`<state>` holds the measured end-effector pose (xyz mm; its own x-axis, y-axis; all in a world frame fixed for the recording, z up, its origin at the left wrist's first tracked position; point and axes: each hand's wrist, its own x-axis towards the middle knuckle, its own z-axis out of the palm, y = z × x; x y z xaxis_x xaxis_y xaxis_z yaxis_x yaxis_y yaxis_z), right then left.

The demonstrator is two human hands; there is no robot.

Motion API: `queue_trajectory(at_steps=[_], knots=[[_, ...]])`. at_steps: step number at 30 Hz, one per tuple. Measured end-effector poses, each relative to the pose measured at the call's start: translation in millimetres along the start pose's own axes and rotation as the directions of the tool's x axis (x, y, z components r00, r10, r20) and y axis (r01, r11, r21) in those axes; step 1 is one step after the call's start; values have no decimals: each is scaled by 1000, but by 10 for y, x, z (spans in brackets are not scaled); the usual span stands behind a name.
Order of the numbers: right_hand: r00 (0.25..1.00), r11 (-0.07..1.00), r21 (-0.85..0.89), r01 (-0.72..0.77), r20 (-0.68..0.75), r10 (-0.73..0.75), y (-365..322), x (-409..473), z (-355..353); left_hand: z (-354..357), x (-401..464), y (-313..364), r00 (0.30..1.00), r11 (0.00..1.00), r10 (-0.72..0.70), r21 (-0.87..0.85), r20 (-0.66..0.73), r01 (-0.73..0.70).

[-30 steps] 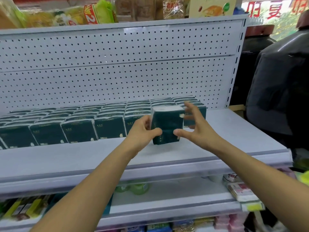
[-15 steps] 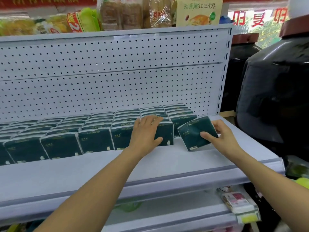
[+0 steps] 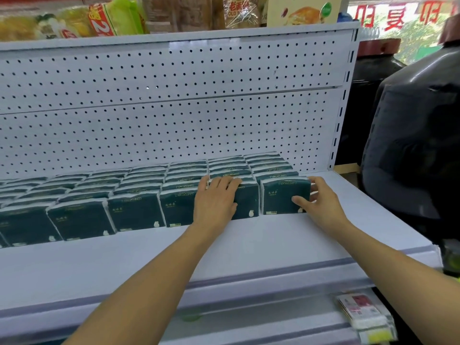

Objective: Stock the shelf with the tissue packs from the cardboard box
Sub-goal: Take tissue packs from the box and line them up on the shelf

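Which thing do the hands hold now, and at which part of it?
The right hand holds the rightmost front tissue pack at its right end, thumb on the front face. The left hand only rests flat on the neighbouring pack.

I can't see the pack (image 3: 245, 199) face under my left hand (image 3: 215, 201); the rows (image 3: 15, 220) run off the left edge, and the lower-right labels (image 3: 361, 308) blur.

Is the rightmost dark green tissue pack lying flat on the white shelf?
No, the rightmost dark green tissue pack stands upright on the white shelf, held at its right end by the right hand.
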<state>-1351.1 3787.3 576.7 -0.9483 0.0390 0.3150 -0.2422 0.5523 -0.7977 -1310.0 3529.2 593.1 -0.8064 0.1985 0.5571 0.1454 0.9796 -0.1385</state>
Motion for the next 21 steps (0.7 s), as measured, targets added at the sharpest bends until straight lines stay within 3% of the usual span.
queue_trajectory(at_steps=[5, 13, 18, 21], knots=[[999, 996, -81, 44, -27, -46, -49, 59, 119, 64, 11, 3, 999, 999, 0, -44, -41, -2], [1000, 990, -137, -10, -28, 6, -121, 113, 205, 24, 59, 2, 999, 994, -4, -111, 37, 8], [994, 992, -93, -82, 60, 88, -194, 66, 111, -24, 51, 20, 999, 999, 10, -38, 33, -9], [998, 975, -219, -38, 34, 47, -255, -85, 17, -181, -25, 59, 998, 1000, -14, -15, 54, 14]])
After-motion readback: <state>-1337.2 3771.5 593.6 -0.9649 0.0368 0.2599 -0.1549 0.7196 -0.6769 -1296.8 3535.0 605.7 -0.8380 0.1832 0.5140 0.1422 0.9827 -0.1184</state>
